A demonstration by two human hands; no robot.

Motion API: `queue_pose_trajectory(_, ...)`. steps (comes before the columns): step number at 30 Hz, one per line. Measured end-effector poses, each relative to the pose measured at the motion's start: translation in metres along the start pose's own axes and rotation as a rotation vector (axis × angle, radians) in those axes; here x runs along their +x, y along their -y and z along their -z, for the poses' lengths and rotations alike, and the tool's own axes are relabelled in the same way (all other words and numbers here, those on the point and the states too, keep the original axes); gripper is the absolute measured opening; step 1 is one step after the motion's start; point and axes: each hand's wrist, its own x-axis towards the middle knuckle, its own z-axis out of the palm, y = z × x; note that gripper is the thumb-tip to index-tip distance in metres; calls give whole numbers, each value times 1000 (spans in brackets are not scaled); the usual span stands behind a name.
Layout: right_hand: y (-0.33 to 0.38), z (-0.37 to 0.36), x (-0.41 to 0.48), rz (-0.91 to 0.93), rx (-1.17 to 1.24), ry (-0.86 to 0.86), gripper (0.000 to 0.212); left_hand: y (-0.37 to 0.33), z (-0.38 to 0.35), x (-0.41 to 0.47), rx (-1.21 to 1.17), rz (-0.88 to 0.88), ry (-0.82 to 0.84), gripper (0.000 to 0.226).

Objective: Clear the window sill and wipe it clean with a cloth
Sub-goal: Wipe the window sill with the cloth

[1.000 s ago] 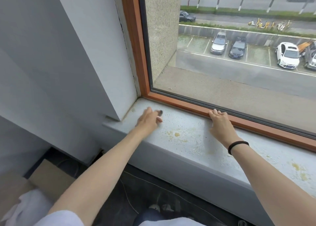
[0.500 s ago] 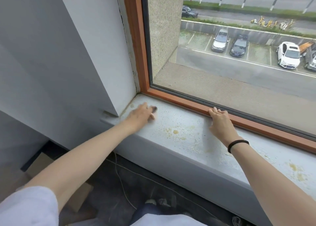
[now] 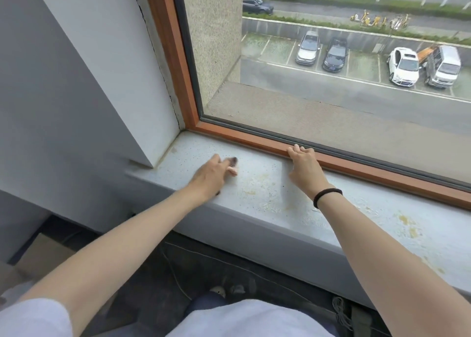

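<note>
Two hands are on the one window sill point(image 3: 254, 204). The left hand point(image 3: 211, 176) lies knuckles up on the stone near the corner, with one small dark bit point(image 3: 233, 160) at its fingertips; motion blur makes it impossible to tell whether the fingers pinch it or only touch it. The right hand point(image 3: 304, 167) is released, its fingers laid over the wooden window frame point(image 3: 356, 169), with one black band point(image 3: 327, 195) on its wrist. Yellowish stains point(image 3: 254, 187) speckle the sill between the hands, and two more lie beyond the right forearm. Four parked vehicles point(image 3: 308, 47) show outside.
</note>
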Motion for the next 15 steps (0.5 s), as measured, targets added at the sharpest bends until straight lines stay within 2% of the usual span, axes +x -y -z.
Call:
queue_pose_trajectory(2,1,1,0,14,-15,-8,48,17,8,5,-3,143,-91,45)
queue_pose_trajectory(4,3,3,-1,12,-17,-6,47,1,-1,2,3,165,-146,39)
queue_pose_trajectory(8,0,2,-1,18,-37,-13,46,-66,-32,-21,-42,-28,-61,42)
queue_pose_trajectory(11,-2,2,2,10,-26,8,47,-65,-34,-30,40,-156,-31,51)
queue_pose_trajectory(13,-3,1,2,2,-12,13,49,-38,-20,-29,82,-97,-52,46)
queue_pose_trajectory(15,-4,-1,2,1,3,6,49,-11,-8,-30,77,88,-143,41)
